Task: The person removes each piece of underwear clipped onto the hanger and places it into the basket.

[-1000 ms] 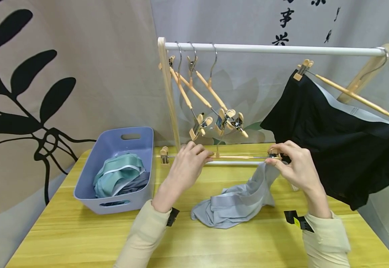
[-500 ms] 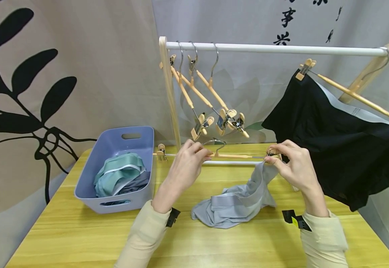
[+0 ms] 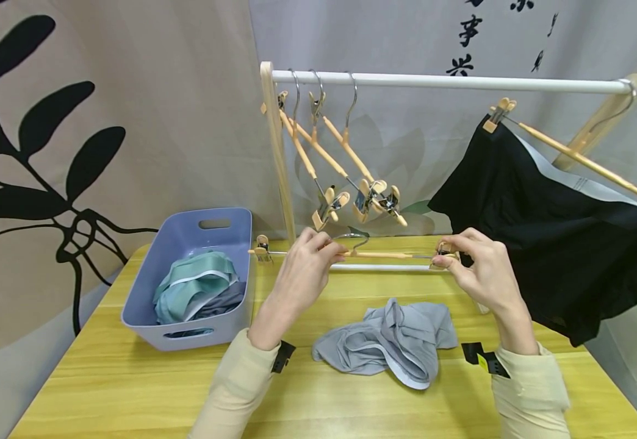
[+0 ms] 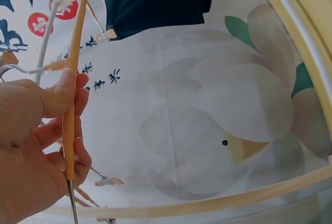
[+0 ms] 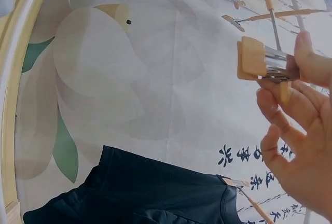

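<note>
My left hand (image 3: 310,262) grips the wooden bar of a clip hanger (image 3: 384,255), which is level above the table; in the left wrist view, fingers and thumb wrap the bar (image 4: 70,146). My right hand (image 3: 480,265) pinches the hanger's right-end clip (image 5: 251,58). No cloth shows in that clip in the right wrist view. The hanger's left clip (image 3: 262,249) hangs free near the basket. Below the hanger, a crumpled grey garment (image 3: 390,338) with a smooth band lies on the table between my forearms, apart from both hands.
A blue basket (image 3: 187,334) with green and grey cloth (image 3: 194,286) stands at left. Behind, a rack with a white rail (image 3: 439,80) carries several clip hangers (image 3: 346,146). Black shorts (image 3: 538,231) hang at its right end, close behind my right hand.
The grey garment, earlier drawn up to the right clip, has come away and dropped onto the table. The hanger's hook has swung upward from its earlier pose. Both hands stay nearly in place.
</note>
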A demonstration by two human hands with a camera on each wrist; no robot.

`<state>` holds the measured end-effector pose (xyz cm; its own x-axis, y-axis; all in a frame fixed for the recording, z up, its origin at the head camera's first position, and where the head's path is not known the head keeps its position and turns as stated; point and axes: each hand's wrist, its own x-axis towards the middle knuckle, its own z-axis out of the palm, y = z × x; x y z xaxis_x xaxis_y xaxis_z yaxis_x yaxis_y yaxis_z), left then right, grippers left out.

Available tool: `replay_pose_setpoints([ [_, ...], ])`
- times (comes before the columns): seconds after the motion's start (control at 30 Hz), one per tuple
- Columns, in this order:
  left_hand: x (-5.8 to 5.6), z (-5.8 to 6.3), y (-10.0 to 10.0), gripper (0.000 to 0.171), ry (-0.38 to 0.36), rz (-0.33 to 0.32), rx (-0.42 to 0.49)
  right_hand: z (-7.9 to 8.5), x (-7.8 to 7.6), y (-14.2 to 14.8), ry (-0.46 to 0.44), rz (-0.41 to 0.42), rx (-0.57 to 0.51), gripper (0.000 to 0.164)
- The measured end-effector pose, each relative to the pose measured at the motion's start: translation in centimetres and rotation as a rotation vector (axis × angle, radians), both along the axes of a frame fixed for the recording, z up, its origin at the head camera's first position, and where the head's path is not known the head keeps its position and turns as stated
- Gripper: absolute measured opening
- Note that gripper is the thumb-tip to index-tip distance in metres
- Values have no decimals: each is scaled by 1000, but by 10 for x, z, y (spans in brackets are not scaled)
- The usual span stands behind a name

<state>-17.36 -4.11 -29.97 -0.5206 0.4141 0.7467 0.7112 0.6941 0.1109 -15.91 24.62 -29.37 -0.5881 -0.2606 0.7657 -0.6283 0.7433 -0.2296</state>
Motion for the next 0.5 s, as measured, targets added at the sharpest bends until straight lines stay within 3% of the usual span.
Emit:
replay_pose_setpoints([
  [0.33, -1, -2, 0, 7, -7, 1, -3, -1, 4, -6, -99, -38, 24, 23],
  [0.4, -1, -2, 1, 7, -12, 4, -2, 0, 6, -10, -65, -62, 56, 29],
  [0.5, -1, -3, 3, 7, -16, 13, -16, 2, 7, -21, 60, -91, 132, 35],
])
